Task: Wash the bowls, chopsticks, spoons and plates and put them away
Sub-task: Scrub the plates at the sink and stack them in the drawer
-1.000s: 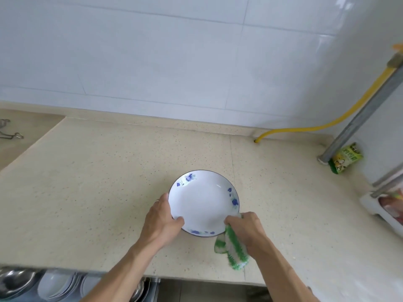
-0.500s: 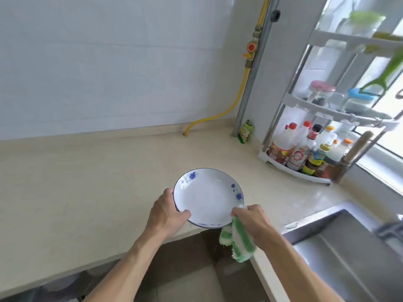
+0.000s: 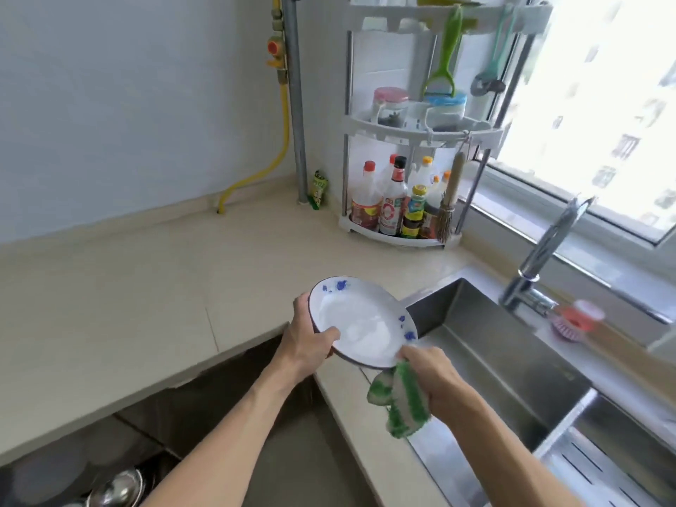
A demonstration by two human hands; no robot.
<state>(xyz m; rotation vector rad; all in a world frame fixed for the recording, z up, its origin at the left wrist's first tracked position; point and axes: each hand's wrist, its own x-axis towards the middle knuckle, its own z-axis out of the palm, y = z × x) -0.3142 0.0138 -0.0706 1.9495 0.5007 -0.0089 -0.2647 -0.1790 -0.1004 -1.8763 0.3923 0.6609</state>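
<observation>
One white plate with blue flowers is up in the air, tilted, just left of the steel sink. Left hand grips its rim, thumb on the face. Right hand is clenched around one green-and-white dishcloth at the plate's lower edge. One faucet behind the sink, one three-tier corner rack of bottles further back.

The plate is showing white with blue flower marks and a dark rim. The cloth is showing green and white stripes. The worktop is looking pale beige, the sink steel grey. At the far wall a yellow hose is running down; the white rack is carrying red-capped bottles and a green peeler.
</observation>
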